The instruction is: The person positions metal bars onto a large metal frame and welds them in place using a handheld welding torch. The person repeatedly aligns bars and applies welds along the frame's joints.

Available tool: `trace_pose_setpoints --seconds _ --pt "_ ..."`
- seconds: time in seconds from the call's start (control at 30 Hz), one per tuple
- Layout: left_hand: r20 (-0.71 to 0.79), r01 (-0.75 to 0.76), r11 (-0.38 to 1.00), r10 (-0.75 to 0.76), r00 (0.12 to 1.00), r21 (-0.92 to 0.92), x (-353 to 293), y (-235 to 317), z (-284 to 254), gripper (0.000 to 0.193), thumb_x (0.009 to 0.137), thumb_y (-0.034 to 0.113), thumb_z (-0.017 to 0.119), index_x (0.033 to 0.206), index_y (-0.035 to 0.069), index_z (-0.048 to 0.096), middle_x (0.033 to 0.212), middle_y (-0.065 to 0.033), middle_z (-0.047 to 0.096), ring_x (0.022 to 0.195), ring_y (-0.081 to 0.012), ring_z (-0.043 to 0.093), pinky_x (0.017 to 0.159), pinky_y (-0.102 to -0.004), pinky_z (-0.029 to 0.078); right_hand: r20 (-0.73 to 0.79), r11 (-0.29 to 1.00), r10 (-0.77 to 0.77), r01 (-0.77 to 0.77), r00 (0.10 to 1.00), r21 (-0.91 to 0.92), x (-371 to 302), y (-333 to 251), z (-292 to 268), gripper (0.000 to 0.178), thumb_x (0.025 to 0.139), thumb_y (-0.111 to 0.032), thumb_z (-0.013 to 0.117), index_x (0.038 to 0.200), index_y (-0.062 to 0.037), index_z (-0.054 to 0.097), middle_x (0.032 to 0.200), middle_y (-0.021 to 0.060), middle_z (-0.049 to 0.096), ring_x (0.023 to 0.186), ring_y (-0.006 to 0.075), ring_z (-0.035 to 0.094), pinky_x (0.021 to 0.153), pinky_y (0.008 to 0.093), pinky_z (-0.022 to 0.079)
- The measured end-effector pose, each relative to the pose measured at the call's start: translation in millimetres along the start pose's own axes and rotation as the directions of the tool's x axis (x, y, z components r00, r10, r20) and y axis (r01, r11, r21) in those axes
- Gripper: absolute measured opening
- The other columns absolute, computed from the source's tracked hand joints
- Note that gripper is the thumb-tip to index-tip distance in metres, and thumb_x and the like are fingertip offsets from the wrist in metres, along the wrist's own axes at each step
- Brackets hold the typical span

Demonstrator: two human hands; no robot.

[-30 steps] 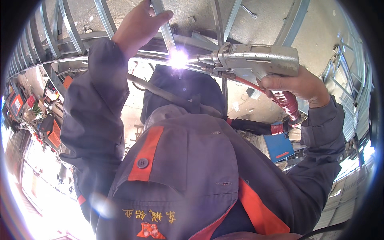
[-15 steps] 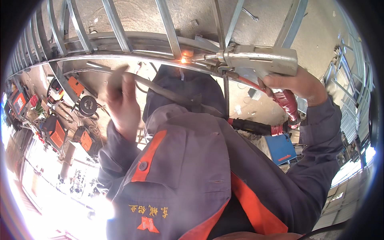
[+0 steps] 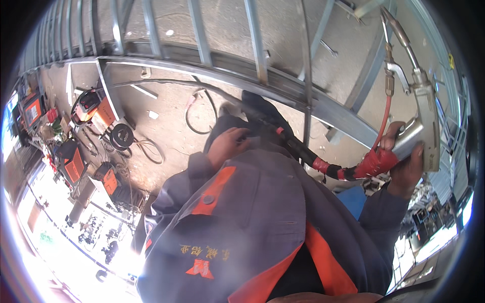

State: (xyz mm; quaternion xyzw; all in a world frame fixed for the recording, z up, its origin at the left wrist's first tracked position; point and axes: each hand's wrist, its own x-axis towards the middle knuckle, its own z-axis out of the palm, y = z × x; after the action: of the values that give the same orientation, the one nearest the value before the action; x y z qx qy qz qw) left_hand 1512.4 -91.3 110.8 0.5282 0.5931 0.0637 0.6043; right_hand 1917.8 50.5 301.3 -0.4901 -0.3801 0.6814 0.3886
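Note:
My right hand is wrapped round the silver handle of a welding gun, out to the right. Its slim nozzle points to the far side, with a thin wire guide alongside and a red-wrapped cable leading back from the handle. No glow shows at the tip, which is apart from the metal frame. My left hand lies on my thigh, its fingers stretched toward the right. It appears to hold nothing. A dark cable runs behind it, below the frame's long rail.
Upright bars of the frame cross the far side. A wrench lies on the concrete floor beyond. On the left stand orange-and-black machines, a black spool and loose cables. A blue box is partly hidden beside my right arm.
The welding gun has swung away from the rail to the right and its nozzle now points away; the bright spark is gone. My left hand has come down from the cable to my thigh.

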Motion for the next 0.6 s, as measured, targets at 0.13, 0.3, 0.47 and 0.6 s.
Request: trace_pose_setpoints --seconds 0.13,0.3,0.47,0.6 --pt "-0.003 0.029 0.999 -0.029 1.000 -0.038 -26 -16 -10 0.040 0.095 0.030 0.070 0.129 0.008 0.066 0.123 -0.0173 0.067 0.105 -0.0327 0.071 0.089 -0.0411 0.057 -0.140 0.995 -0.057 0.045 0.988 -0.091 -28 26 43 0.052 0.107 -0.044 0.049 0.144 -0.0074 0.041 0.114 0.0163 0.060 0.095 0.0203 0.062 0.084 0.0380 0.054" --pt "-0.083 0.041 0.998 -0.044 0.996 -0.044 -79 -50 -18 0.044 0.094 0.032 0.068 0.130 0.007 0.065 0.118 -0.0181 0.067 0.103 -0.0344 0.070 0.090 -0.0423 0.056 -0.204 0.992 -0.090 0.069 0.975 -0.107 -56 91 108 0.042 0.112 -0.034 0.043 0.132 0.0013 0.052 0.111 0.0109 0.066 0.099 0.0192 0.065 0.088 0.0356 0.055" --pt "-0.215 0.029 0.992 -0.055 0.975 -0.119 -147 -114 -7 0.045 0.095 0.032 0.068 0.130 0.003 0.065 0.120 -0.0207 0.070 0.107 -0.0348 0.070 0.093 -0.0425 0.055 -0.336 0.987 -0.159 0.141 0.929 -0.075 -76 136 153 0.035 0.109 -0.020 0.050 0.137 0.0017 0.052 0.123 0.0113 0.064 0.107 0.0200 0.065 0.093 0.0363 0.055" --pt "-0.253 0.073 0.988 -0.105 0.962 -0.133 -192 -185 2 0.045 0.096 0.030 0.068 0.128 -0.001 0.065 0.117 -0.0228 0.072 0.108 -0.0369 0.070 0.092 -0.0417 0.055 -0.542 0.960 -0.274 0.259 0.794 -0.106 -78 129 152 0.039 0.104 -0.025 0.063 0.135 -0.0019 0.057 0.118 0.0073 0.064 0.102 0.0166 0.065 0.085 0.0340 0.056"
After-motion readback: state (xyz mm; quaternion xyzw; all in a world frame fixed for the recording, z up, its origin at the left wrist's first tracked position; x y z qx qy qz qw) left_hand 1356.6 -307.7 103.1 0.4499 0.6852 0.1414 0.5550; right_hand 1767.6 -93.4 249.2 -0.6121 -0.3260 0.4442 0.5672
